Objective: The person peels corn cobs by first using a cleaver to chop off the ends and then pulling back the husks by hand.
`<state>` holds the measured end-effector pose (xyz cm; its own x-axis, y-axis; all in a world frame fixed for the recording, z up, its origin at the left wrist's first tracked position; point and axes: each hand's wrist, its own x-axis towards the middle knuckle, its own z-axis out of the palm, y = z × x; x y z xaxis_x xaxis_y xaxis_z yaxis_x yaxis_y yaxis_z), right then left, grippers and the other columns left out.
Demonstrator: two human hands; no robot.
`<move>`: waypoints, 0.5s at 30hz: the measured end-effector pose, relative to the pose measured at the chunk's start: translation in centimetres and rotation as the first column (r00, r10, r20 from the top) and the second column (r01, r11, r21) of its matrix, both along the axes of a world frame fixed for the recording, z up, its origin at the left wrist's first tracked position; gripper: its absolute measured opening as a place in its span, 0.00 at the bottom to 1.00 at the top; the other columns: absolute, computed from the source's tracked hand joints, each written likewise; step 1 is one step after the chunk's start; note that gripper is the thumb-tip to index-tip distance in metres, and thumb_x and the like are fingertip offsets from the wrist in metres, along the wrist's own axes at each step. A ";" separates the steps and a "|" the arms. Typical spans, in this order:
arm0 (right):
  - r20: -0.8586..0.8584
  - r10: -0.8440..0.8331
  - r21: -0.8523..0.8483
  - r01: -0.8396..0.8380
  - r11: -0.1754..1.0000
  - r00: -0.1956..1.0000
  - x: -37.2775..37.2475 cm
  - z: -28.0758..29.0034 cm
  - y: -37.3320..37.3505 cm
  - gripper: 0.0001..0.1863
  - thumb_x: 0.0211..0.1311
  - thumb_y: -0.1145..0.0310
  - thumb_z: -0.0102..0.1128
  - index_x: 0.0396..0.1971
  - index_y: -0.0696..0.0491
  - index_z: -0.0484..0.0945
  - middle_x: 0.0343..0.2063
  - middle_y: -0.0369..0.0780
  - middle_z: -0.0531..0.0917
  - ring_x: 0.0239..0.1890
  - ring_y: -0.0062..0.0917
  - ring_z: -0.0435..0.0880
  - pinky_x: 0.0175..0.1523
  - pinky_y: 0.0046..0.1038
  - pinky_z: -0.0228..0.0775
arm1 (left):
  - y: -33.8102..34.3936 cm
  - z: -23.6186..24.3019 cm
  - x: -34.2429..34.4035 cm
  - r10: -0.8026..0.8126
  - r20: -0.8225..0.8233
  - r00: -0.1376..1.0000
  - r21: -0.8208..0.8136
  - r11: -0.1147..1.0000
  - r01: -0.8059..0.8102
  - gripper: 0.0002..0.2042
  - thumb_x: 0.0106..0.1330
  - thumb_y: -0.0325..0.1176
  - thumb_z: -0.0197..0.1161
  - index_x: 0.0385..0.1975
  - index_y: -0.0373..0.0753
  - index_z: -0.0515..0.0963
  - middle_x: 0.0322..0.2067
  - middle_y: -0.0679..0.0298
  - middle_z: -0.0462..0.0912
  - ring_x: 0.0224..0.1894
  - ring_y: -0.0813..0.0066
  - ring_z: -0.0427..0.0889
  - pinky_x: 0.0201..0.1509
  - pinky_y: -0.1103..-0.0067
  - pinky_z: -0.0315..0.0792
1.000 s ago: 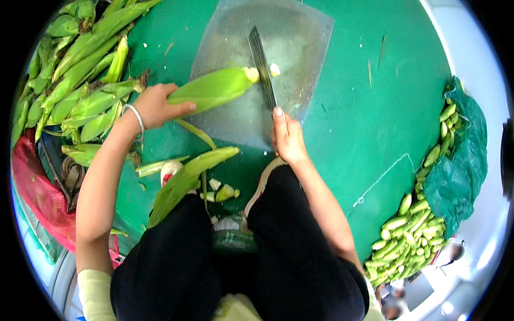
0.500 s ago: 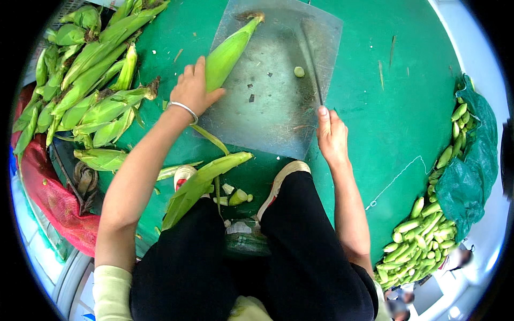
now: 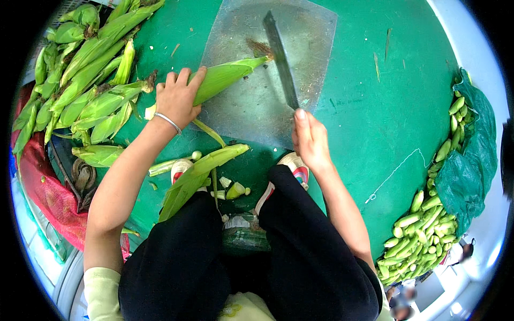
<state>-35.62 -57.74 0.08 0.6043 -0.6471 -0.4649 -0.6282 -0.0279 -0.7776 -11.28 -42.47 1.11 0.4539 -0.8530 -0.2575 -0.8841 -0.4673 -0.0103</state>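
Observation:
My left hand [image 3: 176,96] grips a green ear of corn in its husk [image 3: 225,80], laid slanting over a clear, scuffed board [image 3: 278,128]. The ear's brown silky tip points right, at the blade of a long dark knife [image 3: 281,59]. I have my right hand [image 3: 308,139] closed round the knife's handle; the blade slants up and left over the board. Below the board, a husk leaf [image 3: 203,168] lies near my shoes, with cut stalk pieces [image 3: 234,190] beside it.
On the green surface [image 3: 385,128], several unhusked ears [image 3: 91,64] are piled at left by a red mesh sack [image 3: 48,192]. A heap of small green cobs [image 3: 417,235] and a green sack [image 3: 466,171] lie at right, with a white string [image 3: 396,171]. Blurred people [image 3: 404,305] appear at lower right.
Since a second ago the ear has been turned round, silk end to the knife. In the last half second it swung down rightward, and my right hand moved left, bringing the blade to the tip.

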 end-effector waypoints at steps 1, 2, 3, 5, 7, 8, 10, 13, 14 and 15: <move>-0.020 0.012 0.042 -0.011 0.999 1.000 0.6 -0.7 -0.2 0.30 0.66 0.46 0.38 0.24 0.61 0.72 0.13 0.46 0.74 0.20 0.38 0.76 0.29 0.36 0.67 | -0.3 0.2 -0.2 -0.004 0.013 1.000 0.019 1.000 0.004 0.42 0.40 0.34 0.69 0.61 0.52 0.58 0.48 0.61 0.66 0.48 0.60 0.67 0.45 0.65 0.66; -0.035 0.030 0.088 -0.027 0.996 0.999 1.1 -1.5 -0.2 0.31 0.65 0.45 0.37 0.23 0.61 0.72 0.12 0.45 0.73 0.19 0.35 0.76 0.29 0.36 0.67 | -0.4 0.3 -0.3 -0.002 0.015 1.000 0.016 1.000 0.002 0.42 0.40 0.34 0.69 0.61 0.52 0.58 0.48 0.61 0.66 0.48 0.60 0.67 0.45 0.65 0.66; -0.040 0.037 0.115 -0.032 0.993 0.999 1.5 -2.3 0.0 0.33 0.65 0.42 0.36 0.20 0.61 0.71 0.12 0.42 0.73 0.18 0.32 0.75 0.28 0.34 0.67 | -0.7 0.4 -0.3 -0.011 0.031 0.999 0.022 1.000 0.011 0.42 0.40 0.34 0.69 0.61 0.52 0.58 0.48 0.62 0.66 0.48 0.61 0.67 0.44 0.65 0.65; -0.026 0.003 0.125 0.000 0.992 1.000 1.1 -1.4 -0.4 0.33 0.65 0.42 0.35 0.19 0.59 0.70 0.11 0.40 0.72 0.17 0.29 0.74 0.26 0.32 0.65 | -0.9 0.5 -0.1 -0.009 0.057 0.998 0.032 0.999 0.008 0.42 0.40 0.34 0.69 0.61 0.52 0.58 0.47 0.62 0.66 0.48 0.61 0.67 0.44 0.65 0.65; 0.049 -0.046 0.148 0.038 0.988 0.998 1.4 2.6 -0.5 0.30 0.66 0.43 0.35 0.17 0.55 0.67 0.10 0.34 0.69 0.14 0.20 0.68 0.21 0.25 0.60 | 0.0 0.0 -0.1 -0.034 0.063 0.997 0.006 0.999 0.033 0.41 0.40 0.34 0.69 0.60 0.52 0.58 0.47 0.63 0.66 0.48 0.62 0.67 0.44 0.65 0.66; 0.147 -0.110 0.161 0.086 0.983 0.983 2.0 4.8 -0.4 0.28 0.66 0.44 0.36 0.18 0.54 0.66 0.10 0.32 0.67 0.13 0.17 0.66 0.19 0.22 0.57 | 0.5 -0.3 0.1 -0.027 0.059 0.998 0.024 0.999 0.026 0.41 0.40 0.34 0.69 0.60 0.52 0.58 0.47 0.63 0.66 0.48 0.62 0.67 0.44 0.65 0.66; 0.464 -0.127 0.099 0.092 0.991 0.877 2.9 6.7 -0.9 0.27 0.66 0.45 0.36 0.20 0.53 0.67 0.10 0.32 0.67 0.12 0.16 0.65 0.17 0.21 0.57 | 0.9 -0.9 0.1 -0.002 0.063 0.998 0.026 1.000 0.000 0.42 0.39 0.35 0.69 0.60 0.53 0.59 0.47 0.64 0.67 0.48 0.62 0.67 0.43 0.66 0.66; 0.333 -0.136 0.147 0.091 0.985 0.933 4.4 4.0 -0.7 0.29 0.66 0.44 0.35 0.17 0.55 0.67 0.10 0.35 0.68 0.12 0.18 0.67 0.17 0.22 0.58 | 0.9 -1.3 -0.1 -0.003 0.055 0.998 -0.010 1.000 0.003 0.42 0.38 0.34 0.70 0.60 0.54 0.59 0.46 0.64 0.67 0.48 0.61 0.67 0.43 0.65 0.67; 0.126 -0.042 0.112 0.028 0.993 0.991 4.3 1.3 -0.5 0.30 0.66 0.44 0.35 0.17 0.55 0.67 0.10 0.36 0.68 0.12 0.19 0.68 0.17 0.23 0.58 | 0.2 -0.9 0.0 -0.008 0.046 0.999 -0.038 0.999 0.009 0.42 0.38 0.34 0.70 0.60 0.55 0.58 0.46 0.64 0.67 0.48 0.61 0.67 0.44 0.65 0.67; 0.134 0.031 -0.047 -0.025 0.999 0.990 2.5 -2.5 0.0 0.30 0.65 0.43 0.34 0.16 0.55 0.66 0.09 0.36 0.68 0.10 0.20 0.66 0.15 0.23 0.56 | -0.8 -0.2 -0.2 -0.020 0.049 0.999 -0.069 0.997 0.023 0.42 0.38 0.34 0.70 0.60 0.55 0.58 0.46 0.64 0.67 0.48 0.61 0.67 0.44 0.65 0.67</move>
<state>-33.12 -57.71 -2.41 0.6778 -0.6474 -0.3487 -0.5161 -0.0810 -0.8527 -11.46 -43.24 0.88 0.4456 -0.8778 -0.1758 -0.8932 -0.4491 -0.0214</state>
